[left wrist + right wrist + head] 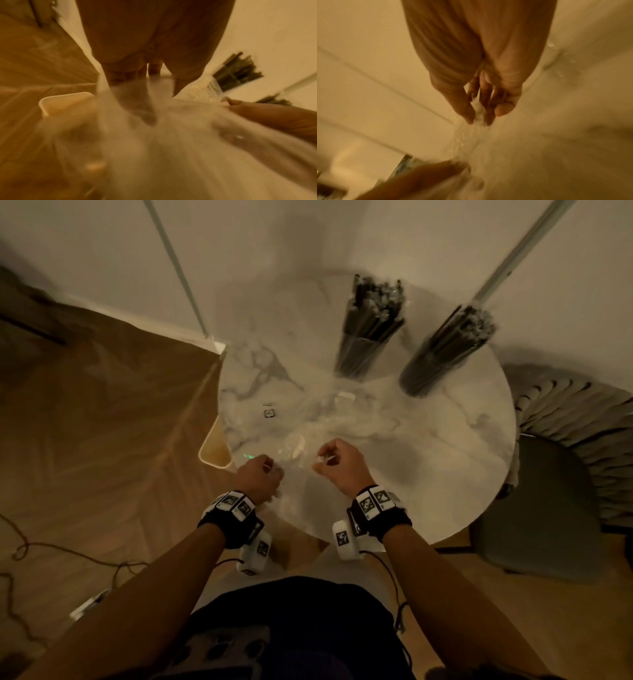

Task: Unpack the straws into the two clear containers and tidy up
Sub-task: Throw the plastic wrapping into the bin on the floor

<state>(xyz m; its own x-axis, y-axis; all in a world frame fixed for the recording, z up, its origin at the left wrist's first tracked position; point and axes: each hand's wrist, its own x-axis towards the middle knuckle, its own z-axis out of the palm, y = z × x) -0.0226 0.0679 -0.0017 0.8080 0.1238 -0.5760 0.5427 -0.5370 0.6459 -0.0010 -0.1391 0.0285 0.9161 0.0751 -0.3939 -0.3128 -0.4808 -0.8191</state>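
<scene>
1. The clear plastic wrapper (308, 436) lies crumpled on the round marble table (445, 440), near its front edge, and stretches between our two hands.
2. Our left hand (260, 477) grips the wrapper's left end, fingers curled round the film.
3. Our right hand (337, 463) pinches the right end; in the right wrist view, thumb and fingers (465, 108) close on a bunched strip of film.
4. The two clear containers (363, 350) (431, 368) stand at the table's far side, just beside each other, both packed with dark straws (376, 302).
5. A white bin (214, 450) sits on the floor left of the table.
6. A grey chair (555, 491) stands to the right.
</scene>
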